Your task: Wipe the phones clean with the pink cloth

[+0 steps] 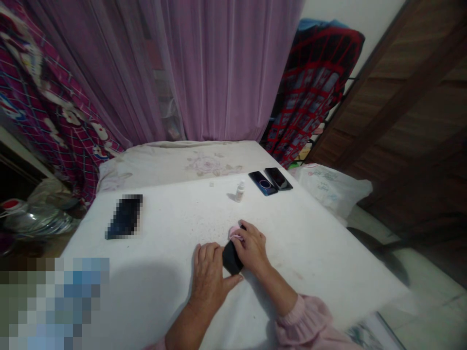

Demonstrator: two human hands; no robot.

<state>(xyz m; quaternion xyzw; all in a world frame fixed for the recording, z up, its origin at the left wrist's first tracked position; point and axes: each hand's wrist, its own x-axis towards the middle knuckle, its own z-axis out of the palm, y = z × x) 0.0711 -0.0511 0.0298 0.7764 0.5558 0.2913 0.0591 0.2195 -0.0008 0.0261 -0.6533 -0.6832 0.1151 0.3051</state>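
Note:
A black phone (pixel 231 258) lies on the white-covered table in front of me, partly hidden by my hands. My left hand (pixel 210 274) grips its left edge and near corner, thumb along the bottom and fingers at the side. Over the upper part of the phone, my right hand (pixel 254 247) presses a small pink cloth (pixel 235 232) bunched under its fingers. Beyond the hands a small white bottle (pixel 240 191) stands upright.
Two dark phones (pixel 263 183) lie side by side at the table's far right. At the left is a blurred-out dark rectangular object (pixel 126 217). A white plastic bag (pixel 328 187) hangs by the right edge. Purple curtains (pixel 226 68) hang behind the table (pixel 164 272).

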